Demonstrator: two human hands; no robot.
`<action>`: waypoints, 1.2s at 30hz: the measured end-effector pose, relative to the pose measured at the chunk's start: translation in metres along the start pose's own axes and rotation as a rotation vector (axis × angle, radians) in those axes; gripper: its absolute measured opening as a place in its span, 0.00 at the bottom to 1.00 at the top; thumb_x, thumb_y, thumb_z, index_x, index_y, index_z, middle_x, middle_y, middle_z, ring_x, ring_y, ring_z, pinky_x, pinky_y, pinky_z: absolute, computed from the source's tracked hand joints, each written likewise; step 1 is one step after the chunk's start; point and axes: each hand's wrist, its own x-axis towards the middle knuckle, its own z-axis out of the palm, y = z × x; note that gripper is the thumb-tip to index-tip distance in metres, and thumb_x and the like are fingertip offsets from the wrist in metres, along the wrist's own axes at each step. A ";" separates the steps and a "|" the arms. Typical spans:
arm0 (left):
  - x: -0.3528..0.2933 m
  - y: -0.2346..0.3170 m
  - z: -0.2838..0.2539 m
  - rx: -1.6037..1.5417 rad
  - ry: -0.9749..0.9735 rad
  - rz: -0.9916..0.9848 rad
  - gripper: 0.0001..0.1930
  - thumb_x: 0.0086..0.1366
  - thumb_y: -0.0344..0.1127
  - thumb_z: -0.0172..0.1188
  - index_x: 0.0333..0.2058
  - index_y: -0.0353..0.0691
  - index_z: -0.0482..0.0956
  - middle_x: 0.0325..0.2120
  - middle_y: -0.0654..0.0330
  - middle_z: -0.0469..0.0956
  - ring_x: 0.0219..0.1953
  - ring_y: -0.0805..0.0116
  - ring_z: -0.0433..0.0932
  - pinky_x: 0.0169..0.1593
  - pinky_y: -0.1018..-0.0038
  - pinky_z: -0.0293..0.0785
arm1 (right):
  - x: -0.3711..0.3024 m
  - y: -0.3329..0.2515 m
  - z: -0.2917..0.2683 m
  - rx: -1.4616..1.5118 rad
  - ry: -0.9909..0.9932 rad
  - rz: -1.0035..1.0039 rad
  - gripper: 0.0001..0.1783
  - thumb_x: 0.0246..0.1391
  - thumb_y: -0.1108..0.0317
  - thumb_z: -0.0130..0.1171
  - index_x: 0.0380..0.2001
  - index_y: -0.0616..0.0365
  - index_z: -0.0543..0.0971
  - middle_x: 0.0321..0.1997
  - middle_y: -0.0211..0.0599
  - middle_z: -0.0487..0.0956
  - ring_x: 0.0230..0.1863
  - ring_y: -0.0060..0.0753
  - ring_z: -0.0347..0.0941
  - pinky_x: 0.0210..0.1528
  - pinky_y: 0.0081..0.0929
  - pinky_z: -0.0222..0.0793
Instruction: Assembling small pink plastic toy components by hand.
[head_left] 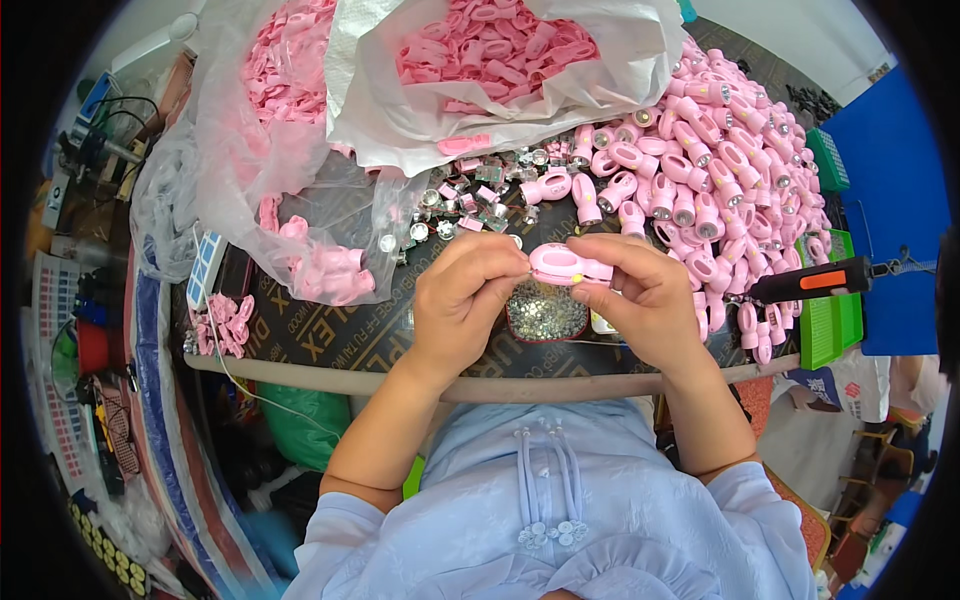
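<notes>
Above the near part of the table, a small pink flashlight (560,262) lies sideways between my hands. My right hand (645,305) grips its right end between thumb and fingers. At the left end, the thumb and forefinger of my left hand (455,305) are pinched together, touching the flashlight; whatever tiny part they hold is too small to name. Just below the flashlight stands a container of small shiny metal pieces (547,315), partly covered by my hands. Behind it lie loose silvery and pink inner parts (470,200).
A large heap of pink flashlights (740,180) covers the right side, beside a black-handled electric screwdriver (815,280) and green trays (832,315). Bags of pink shells (500,55) stand at the back. A plastic bag (330,265) and loose pink pieces (225,325) lie left.
</notes>
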 end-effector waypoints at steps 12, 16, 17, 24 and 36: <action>0.004 0.007 -0.006 -0.015 0.000 0.020 0.08 0.57 0.20 0.65 0.35 0.38 0.83 0.33 0.57 0.80 0.35 0.64 0.79 0.38 0.73 0.75 | 0.000 -0.009 0.004 0.334 -0.080 0.125 0.23 0.54 0.87 0.60 0.54 0.70 0.75 0.53 0.44 0.76 0.55 0.34 0.76 0.56 0.26 0.77; 0.006 0.011 -0.006 -0.013 0.014 0.021 0.08 0.56 0.20 0.66 0.34 0.38 0.83 0.32 0.57 0.80 0.35 0.64 0.79 0.38 0.73 0.75 | 0.000 -0.012 0.005 0.305 -0.075 0.121 0.22 0.53 0.86 0.61 0.54 0.69 0.76 0.53 0.43 0.75 0.54 0.33 0.76 0.56 0.25 0.78; 0.007 0.012 -0.007 0.032 0.014 0.047 0.08 0.56 0.20 0.66 0.34 0.39 0.83 0.31 0.57 0.80 0.34 0.63 0.79 0.37 0.73 0.75 | 0.001 -0.013 0.006 0.281 -0.074 0.120 0.22 0.53 0.86 0.61 0.53 0.68 0.77 0.53 0.42 0.75 0.54 0.32 0.76 0.56 0.25 0.78; 0.008 0.016 -0.010 0.172 0.027 0.160 0.10 0.52 0.21 0.68 0.34 0.40 0.82 0.30 0.57 0.81 0.33 0.59 0.79 0.37 0.69 0.75 | 0.000 -0.012 0.011 0.004 0.003 -0.032 0.21 0.51 0.81 0.65 0.51 0.63 0.80 0.50 0.43 0.78 0.50 0.32 0.78 0.50 0.25 0.78; 0.021 0.012 -0.010 0.195 -0.154 0.330 0.31 0.49 0.31 0.74 0.54 0.37 0.75 0.48 0.51 0.79 0.50 0.51 0.79 0.52 0.62 0.75 | 0.005 -0.026 0.010 -0.285 -0.005 -0.265 0.18 0.49 0.77 0.68 0.46 0.61 0.81 0.47 0.45 0.81 0.44 0.36 0.79 0.41 0.25 0.75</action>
